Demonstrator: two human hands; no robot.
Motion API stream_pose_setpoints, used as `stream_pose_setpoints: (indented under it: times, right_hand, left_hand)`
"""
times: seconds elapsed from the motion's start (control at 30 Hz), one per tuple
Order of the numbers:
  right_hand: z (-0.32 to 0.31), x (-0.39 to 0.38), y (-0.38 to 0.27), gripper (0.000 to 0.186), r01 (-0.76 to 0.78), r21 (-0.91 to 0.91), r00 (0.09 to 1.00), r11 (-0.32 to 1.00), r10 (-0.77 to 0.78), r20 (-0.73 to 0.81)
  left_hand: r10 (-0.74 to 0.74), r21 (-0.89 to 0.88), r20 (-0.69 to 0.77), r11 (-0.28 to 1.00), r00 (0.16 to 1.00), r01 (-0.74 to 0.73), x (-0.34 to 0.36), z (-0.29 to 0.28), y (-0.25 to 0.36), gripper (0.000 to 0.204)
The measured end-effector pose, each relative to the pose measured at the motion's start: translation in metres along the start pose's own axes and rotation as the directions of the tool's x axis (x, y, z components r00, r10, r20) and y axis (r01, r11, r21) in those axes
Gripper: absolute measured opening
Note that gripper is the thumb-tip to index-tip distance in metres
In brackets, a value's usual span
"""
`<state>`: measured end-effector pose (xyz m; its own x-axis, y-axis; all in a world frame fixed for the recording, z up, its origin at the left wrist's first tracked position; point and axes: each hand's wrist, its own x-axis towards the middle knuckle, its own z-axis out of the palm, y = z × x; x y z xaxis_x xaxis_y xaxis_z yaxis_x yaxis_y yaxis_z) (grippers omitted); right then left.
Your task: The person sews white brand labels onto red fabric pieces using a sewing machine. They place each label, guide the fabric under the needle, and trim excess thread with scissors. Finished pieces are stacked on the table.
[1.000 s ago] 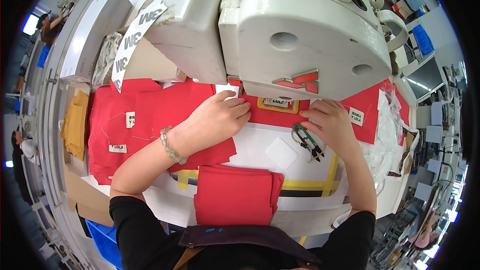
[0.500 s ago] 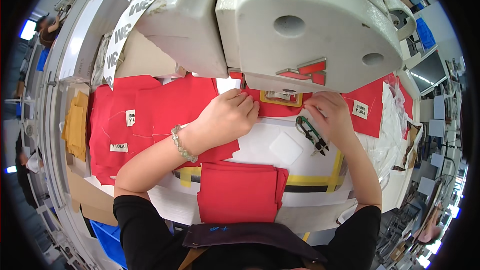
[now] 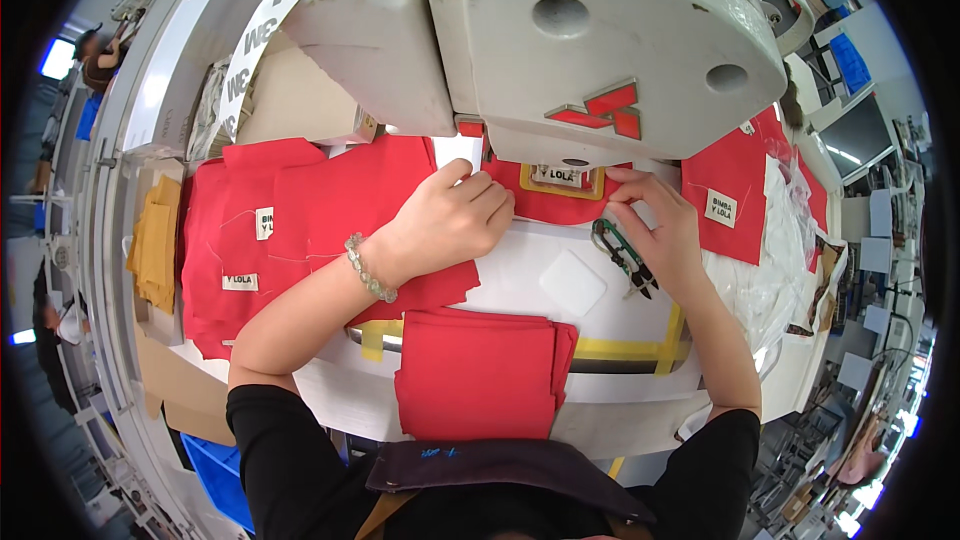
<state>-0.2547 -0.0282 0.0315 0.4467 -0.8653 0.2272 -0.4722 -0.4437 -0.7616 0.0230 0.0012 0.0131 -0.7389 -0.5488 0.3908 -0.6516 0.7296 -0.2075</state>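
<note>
Under the sewing machine head [image 3: 620,40] lies a red fabric piece [image 3: 565,210], with a yellow-edged frame [image 3: 526,180] around a pale label [image 3: 558,176]. My left hand [image 3: 455,218] is curled closed by the left side of this piece; whatever its fingers hold is hidden. At the right edge, my right hand [image 3: 657,225] pinches the fabric between thumb and fingers. Green-handled thread snips [image 3: 622,252] are beside my right palm, blades toward me; I cannot tell whether they hang from a finger or lie on the table.
Labelled red pieces [image 3: 230,240] are heaped at left; another red piece [image 3: 715,190] lies at right beside clear plastic [image 3: 765,290]. A stack of plain red pieces [image 3: 478,375] sits near me, below a white square [image 3: 572,282]. Yellow pieces [image 3: 155,245] fill a box at far left.
The view has shifted slightly, and more of the label shows inside the frame. My right fingertips have come onto the fabric's right edge. My left hand stays curled, its index finger slightly raised.
</note>
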Motion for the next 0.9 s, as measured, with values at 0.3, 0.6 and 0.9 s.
stream_pose_setpoints:
  times: [0.3,0.6,0.9]
  right_hand:
    - [0.004,-0.003,0.004,0.013,-0.292,0.516,0.954,0.805,0.283,0.099]
    - [0.011,-0.022,-0.033,0.013,-0.298,0.360,0.950,0.884,0.240,0.198]
    - [0.031,-0.040,-0.072,0.028,0.078,0.117,0.975,0.990,-0.100,0.196]
  left_hand:
    - [-0.016,-0.071,0.019,0.997,1.000,0.017,-0.011,-0.011,0.005,0.024]
    - [-0.003,-0.072,0.025,0.997,1.000,0.005,-0.043,-0.046,0.018,0.025]
    - [0.017,0.072,0.041,0.997,0.999,-0.020,-0.096,-0.090,0.042,0.017]
